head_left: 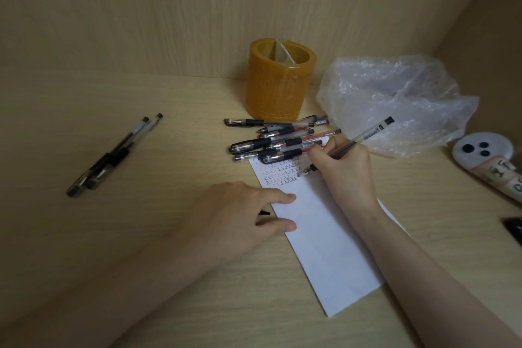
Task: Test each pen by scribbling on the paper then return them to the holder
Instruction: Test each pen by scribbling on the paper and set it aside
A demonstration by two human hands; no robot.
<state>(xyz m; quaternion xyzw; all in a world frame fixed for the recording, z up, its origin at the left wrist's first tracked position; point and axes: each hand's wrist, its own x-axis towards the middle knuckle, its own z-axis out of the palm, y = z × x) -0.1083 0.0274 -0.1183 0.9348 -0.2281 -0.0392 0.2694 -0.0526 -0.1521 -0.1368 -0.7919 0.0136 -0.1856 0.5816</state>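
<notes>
On the wooden desk (141,234), right hand (344,169) pinching a clear pen (364,137), tip on the paper (324,248), left hand (240,212) fingers spread pressing its edge, capped pens (276,144) heaped before the amber holder (278,85), two pens (113,155) well apart at left, crumpled plastic bag (395,104) beside.

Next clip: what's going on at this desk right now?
A person is testing pens. The right hand grips a pen, its tip at the rows of red and black marks near the top of the paper, while the left hand presses the paper's left edge flat. A pile of pens lies in front of the orange holder, from which no pens stick up. Two more pens lie apart on the left.
</notes>
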